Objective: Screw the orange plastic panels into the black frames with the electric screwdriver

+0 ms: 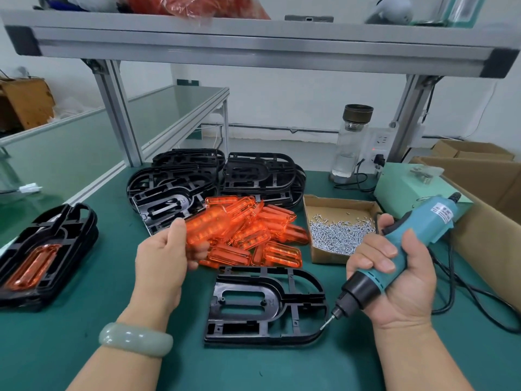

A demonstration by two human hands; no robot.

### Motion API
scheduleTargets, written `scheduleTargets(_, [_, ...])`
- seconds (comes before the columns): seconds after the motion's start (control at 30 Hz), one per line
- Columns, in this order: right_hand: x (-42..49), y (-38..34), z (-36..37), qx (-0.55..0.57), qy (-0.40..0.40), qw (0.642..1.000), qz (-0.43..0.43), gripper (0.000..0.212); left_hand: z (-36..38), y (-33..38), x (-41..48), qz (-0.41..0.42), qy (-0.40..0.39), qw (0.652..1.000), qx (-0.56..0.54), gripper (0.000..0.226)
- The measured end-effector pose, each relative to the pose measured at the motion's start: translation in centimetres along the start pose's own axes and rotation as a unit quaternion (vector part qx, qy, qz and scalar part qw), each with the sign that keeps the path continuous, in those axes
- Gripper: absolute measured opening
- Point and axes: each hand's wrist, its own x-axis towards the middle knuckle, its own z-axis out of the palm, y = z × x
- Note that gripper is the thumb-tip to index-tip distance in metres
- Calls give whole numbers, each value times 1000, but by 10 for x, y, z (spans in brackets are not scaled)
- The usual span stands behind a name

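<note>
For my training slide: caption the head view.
Left hand grips an orange panel while right hand holds the electric screwdriver at an empty black frame.

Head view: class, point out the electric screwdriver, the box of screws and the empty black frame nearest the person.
electric screwdriver (417,238): head view, teal body.
box of screws (332,210): head view, bare cardboard floor.
black frame (273,301): head view, raised curved centre.

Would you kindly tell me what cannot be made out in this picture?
Head view:
- Fingertips of left hand: hidden behind the blurred orange panel it holds.
- Electric screwdriver label: too small to read.
- Bit: too small to show any screw on it.
- Upper shelf contents: cut off by the top edge.
</note>
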Motion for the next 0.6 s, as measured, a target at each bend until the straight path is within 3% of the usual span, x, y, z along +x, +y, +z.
scheduleTargets(0.23, [1,0,0,-15,11,1000,1,51,2,-2,-10,-27,-82,996,-4,43])
scheduleTargets(0.6, [1,-1,-1,-2,5,1000,8,48,4,2,-17,-29,-131,991,-22,43])
